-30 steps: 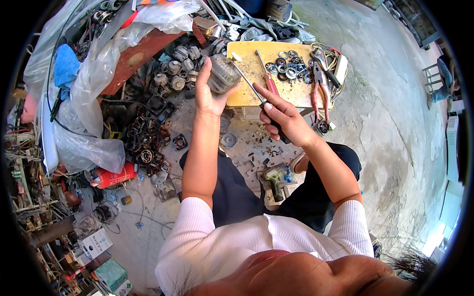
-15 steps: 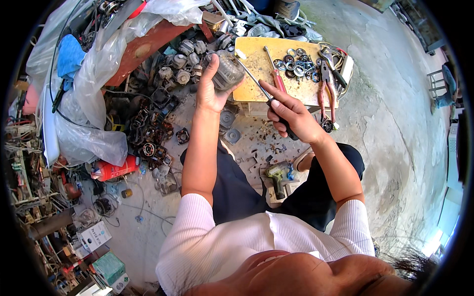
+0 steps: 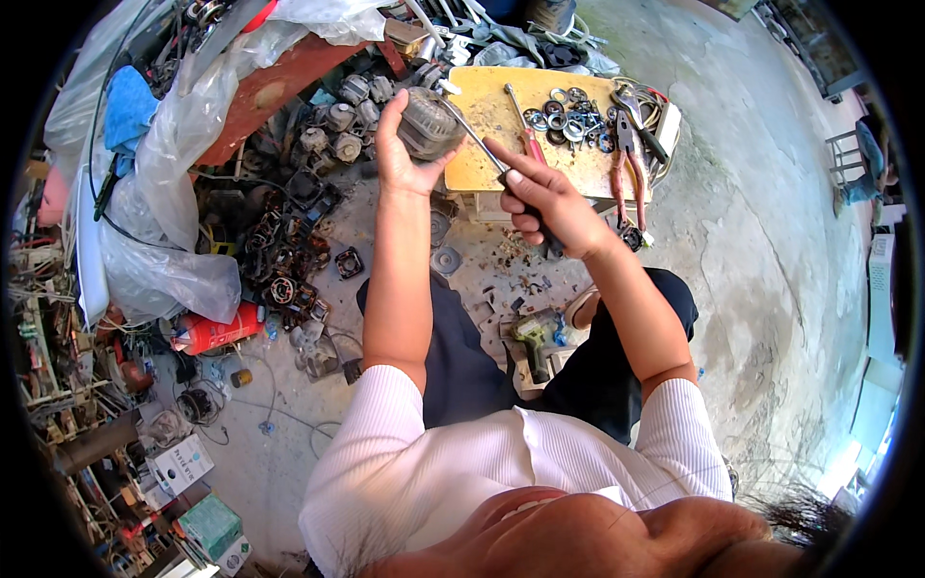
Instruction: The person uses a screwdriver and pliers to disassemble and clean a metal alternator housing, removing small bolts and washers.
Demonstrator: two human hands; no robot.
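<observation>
A rounded, dull grey motor [image 3: 430, 125] rests in my left hand [image 3: 405, 171], thumb along its left side and fingers mostly hidden beneath. My right hand [image 3: 554, 205] is wrapped round the black handle of a screwdriver [image 3: 479, 141], index finger stretched along the shaft. The screwdriver slants up and left, its end at the motor's right edge; whether the tip touches cannot be made out. Beyond both hands stands a small yellow table [image 3: 472, 89]. On it lie a red-handled screwdriver [image 3: 529, 135], several metal rings [image 3: 575, 128] and red-handled pliers [image 3: 631, 162].
Several similar motors [image 3: 340, 118] are heaped left of the table, with dark motor parts [image 3: 281, 252] nearer me. A green and black power drill [image 3: 532, 349] sits low between my legs. Clear plastic sheeting [image 3: 178, 226] hangs at the left above a red cylinder [image 3: 220, 328].
Both hands, with the motor and screwdriver, appear slightly higher and farther left. The whole background has shifted a little left too. The grip of each hand looks the same.
</observation>
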